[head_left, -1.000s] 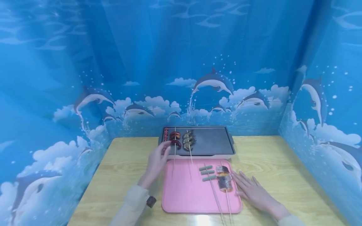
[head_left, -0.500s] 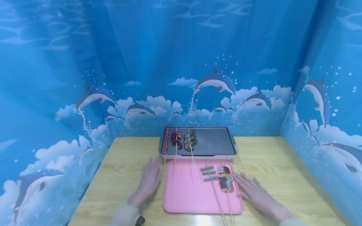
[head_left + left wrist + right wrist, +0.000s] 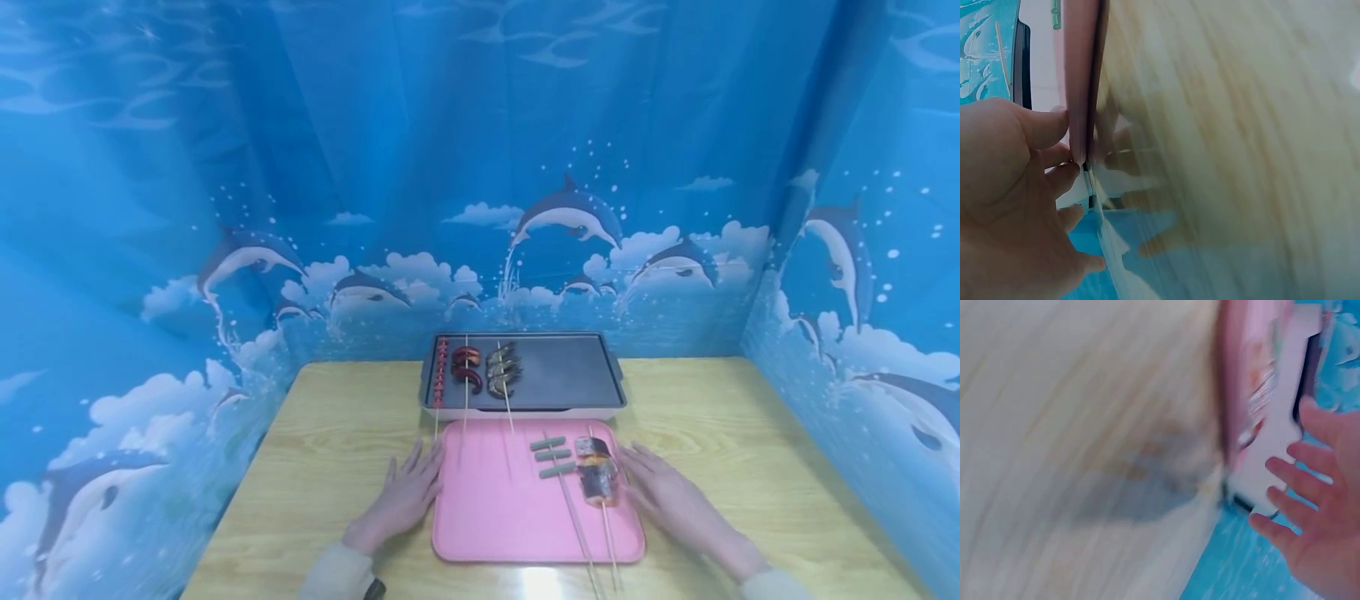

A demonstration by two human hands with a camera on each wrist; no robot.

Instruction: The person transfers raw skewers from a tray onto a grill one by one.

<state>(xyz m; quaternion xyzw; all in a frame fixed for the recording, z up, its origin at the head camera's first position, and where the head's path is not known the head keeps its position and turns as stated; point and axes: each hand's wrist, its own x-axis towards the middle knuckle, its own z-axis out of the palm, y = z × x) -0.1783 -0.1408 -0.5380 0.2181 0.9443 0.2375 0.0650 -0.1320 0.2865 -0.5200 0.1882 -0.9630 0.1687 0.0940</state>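
Observation:
My left hand (image 3: 397,504) lies at the left edge of the pink tray (image 3: 487,537), fingers extended. In the left wrist view its thumb (image 3: 1047,127) touches the tray's rim. Beside the right edge is my right hand (image 3: 671,500), fingers loosely spread and holding nothing. On the tray's right half lie a skewer of green sticks (image 3: 553,457) and a skewer of silvery-skinned fish chunks (image 3: 597,483). The dark griddle (image 3: 570,375) behind bears a skewer of small red pieces (image 3: 440,375), one of dark red curled pieces (image 3: 467,379) and a shrimp skewer (image 3: 502,371).
Everything stands on a wood-grain table (image 3: 735,442). Blue dolphin-print curtains (image 3: 420,167) enclose its back and sides. The fish and green-stick skewers' handles stick out past the tray's front edge. Some griddle skewers' handles reach over the tray's back edge.
My left hand has left the skewer of small red pieces on the griddle, dropped to the table, then moved right to the tray's edge. My right hand has barely shifted.

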